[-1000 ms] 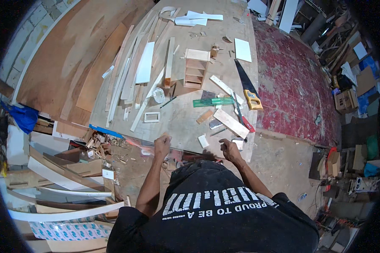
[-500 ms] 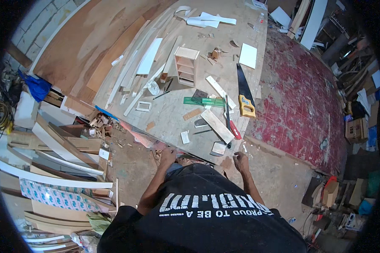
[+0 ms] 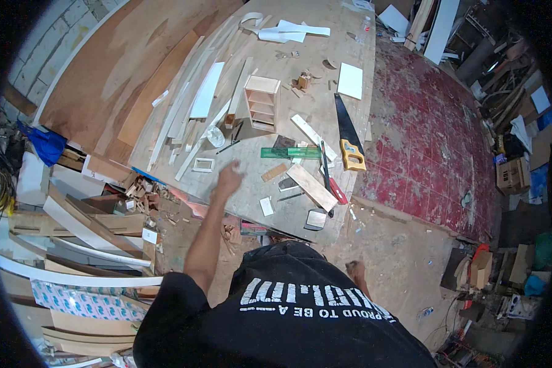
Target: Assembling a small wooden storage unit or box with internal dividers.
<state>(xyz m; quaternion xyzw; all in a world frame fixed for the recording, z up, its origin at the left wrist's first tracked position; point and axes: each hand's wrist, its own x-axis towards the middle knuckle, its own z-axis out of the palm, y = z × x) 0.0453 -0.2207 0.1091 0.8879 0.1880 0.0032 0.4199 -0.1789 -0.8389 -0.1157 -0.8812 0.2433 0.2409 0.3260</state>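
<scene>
My left hand (image 3: 229, 178) reaches over the near left part of the worktable, slightly blurred, fingers apart and holding nothing I can see. Beside it lies a small white rectangular frame (image 3: 203, 165); a green ruler (image 3: 291, 153) lies to its right. Farther off stands a small wooden shelf unit (image 3: 263, 103) with several shelves. My right hand (image 3: 354, 268) hangs low beside my body, off the table, its fingers mostly hidden. Nearest it on the table are a small pale block (image 3: 316, 218), a wooden board (image 3: 311, 187) and a red-ended tool (image 3: 337, 193).
A handsaw (image 3: 349, 132) with a yellow handle lies at the table's right edge, near a white panel (image 3: 350, 81). Long wood strips (image 3: 176, 119) cover the left side. Curved boards (image 3: 95, 224) are stacked at left, and a worn red surface (image 3: 426, 135) stretches right.
My left hand has moved forward from the table's near edge to above the tabletop. My right hand has drawn back toward my body. The view has shifted slightly.
</scene>
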